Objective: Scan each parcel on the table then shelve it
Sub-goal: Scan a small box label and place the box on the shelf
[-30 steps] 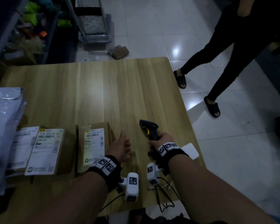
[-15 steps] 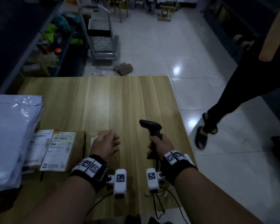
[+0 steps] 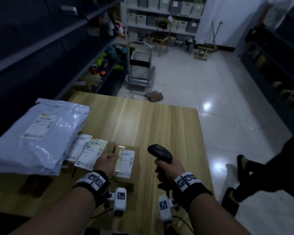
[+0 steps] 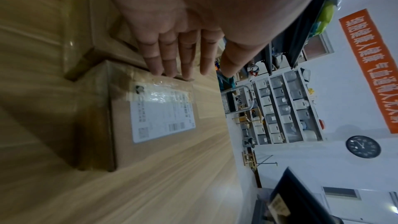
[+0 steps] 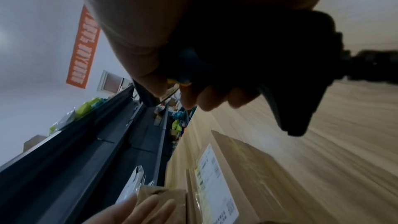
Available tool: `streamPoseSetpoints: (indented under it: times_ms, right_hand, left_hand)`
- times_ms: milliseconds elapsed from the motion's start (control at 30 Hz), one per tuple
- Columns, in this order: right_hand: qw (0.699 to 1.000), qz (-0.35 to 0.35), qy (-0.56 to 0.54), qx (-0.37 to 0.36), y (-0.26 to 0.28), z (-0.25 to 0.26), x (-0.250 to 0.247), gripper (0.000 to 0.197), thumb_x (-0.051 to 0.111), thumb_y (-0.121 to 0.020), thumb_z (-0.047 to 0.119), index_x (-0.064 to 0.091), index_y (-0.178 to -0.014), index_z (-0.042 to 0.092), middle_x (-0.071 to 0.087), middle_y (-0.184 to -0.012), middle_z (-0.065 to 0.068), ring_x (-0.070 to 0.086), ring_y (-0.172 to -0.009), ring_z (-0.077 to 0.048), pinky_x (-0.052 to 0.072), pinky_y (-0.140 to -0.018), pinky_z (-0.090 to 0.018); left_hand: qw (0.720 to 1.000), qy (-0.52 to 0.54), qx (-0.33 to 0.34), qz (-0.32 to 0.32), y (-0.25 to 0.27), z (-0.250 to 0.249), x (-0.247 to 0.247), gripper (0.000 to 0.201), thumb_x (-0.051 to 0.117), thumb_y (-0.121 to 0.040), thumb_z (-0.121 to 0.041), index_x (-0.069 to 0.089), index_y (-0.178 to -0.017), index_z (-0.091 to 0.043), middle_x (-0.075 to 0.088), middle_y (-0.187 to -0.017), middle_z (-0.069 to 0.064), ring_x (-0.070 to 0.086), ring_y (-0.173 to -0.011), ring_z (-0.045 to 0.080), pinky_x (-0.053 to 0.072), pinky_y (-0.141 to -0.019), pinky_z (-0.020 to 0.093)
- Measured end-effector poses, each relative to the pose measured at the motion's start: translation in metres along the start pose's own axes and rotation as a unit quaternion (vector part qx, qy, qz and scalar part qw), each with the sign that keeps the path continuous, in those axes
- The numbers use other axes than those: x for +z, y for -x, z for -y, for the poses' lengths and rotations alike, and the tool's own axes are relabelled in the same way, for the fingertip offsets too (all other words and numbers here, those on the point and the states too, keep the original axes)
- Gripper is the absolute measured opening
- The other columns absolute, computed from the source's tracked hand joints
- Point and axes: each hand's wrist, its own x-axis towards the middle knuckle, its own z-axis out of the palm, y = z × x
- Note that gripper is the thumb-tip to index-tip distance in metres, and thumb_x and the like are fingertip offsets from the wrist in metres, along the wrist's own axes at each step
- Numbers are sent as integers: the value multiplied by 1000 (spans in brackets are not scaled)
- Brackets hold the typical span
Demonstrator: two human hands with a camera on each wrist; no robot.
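Left hand, fingers straight, touches the near box; right hand grips the scanner. Glossy tape over the label could spoil the scan.

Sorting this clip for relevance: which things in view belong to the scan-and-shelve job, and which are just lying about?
Part of the job:
- barcode scanner, gripped by right hand
- cardboard parcel, touched by left hand
- second cardboard parcel
- grey mailer bags
- left shelving

Lying about:
- trolley
- small box on floor
- wall clock

Left hand flat, right hand clenched
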Motion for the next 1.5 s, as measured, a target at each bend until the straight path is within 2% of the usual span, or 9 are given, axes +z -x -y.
streamPoseSetpoints:
  times_ms: [133,233,367,500,733,867,1033,1200,1500]
  right_hand:
    - [998,-8,55,-2,7,3,10,29,77,-91,30,75,-92,0,69,-66,-16,62,-57,-28,58,-56,-45]
    - [998,-14,62,-2,12,2,13,21,76,-93,27,76,-97,6,72,-71,-15,61,-58,-28,57,-55,-43]
    - [998,-14,68,-11,13,-2,15,13,74,-94,21,75,-102,11,78,-84,-21,64,-63,-31,54,-57,-42]
    - [997,-27,66,4,13,-7,15,13,74,-93,23,74,-105,17,81,-88,-16,65,-65,-31,55,-58,-42]
    - [993,-36,112,19,16,-8,9,23,74,-92,30,74,-95,7,69,-65,-14,59,-56,-27,55,-55,-40]
    - [990,-58,125,12,15,-11,1,20,74,-89,29,72,-96,10,69,-67,-10,60,-54,-26,54,-53,-38]
    - [981,-68,183,-2,12,-10,-3,12,72,-90,28,71,-99,20,73,-74,-11,64,-55,-25,55,-52,-35]
    - [962,-38,268,-20,9,-8,-3,6,71,-91,28,71,-92,22,74,-74,-8,66,-54,-22,56,-53,-32]
    - [956,-22,291,-7,7,3,-5,13,72,-92,32,71,-95,19,70,-75,-8,65,-56,-24,56,-54,-32]
  left_hand:
    - [998,-68,6,2,18,-1,-2,23,63,-92,-40,68,-110,-27,70,-115,4,65,-104,27,53,-99,43]
    - [993,-115,7,8,19,7,1,40,61,-97,-27,61,-136,-15,65,-132,8,61,-118,29,47,-100,35]
    - [984,-173,-4,31,16,17,6,51,59,-98,-16,51,-147,-11,58,-145,12,56,-130,31,44,-108,36]
    - [975,-215,10,47,17,22,11,50,69,-94,-19,56,-141,-15,63,-138,9,62,-123,27,49,-103,34]
    - [950,-310,36,17,2,26,30,61,81,-82,-39,56,-135,-19,59,-137,6,63,-121,26,51,-100,38]
    - [940,-337,13,52,-10,33,47,53,81,-81,-33,59,-127,-19,67,-129,5,67,-115,26,54,-98,37]
    - [955,-264,-26,131,-64,91,77,76,87,-49,-48,61,-117,-28,75,-112,-7,72,-100,19,58,-94,40]
    - [961,-239,-18,137,-13,67,73,70,85,-65,-40,55,-126,-23,71,-121,-2,68,-110,23,54,-97,38]
    - [957,-262,-20,119,-22,70,65,83,68,-76,-61,51,-141,-14,61,-140,8,63,-120,28,52,-101,39]
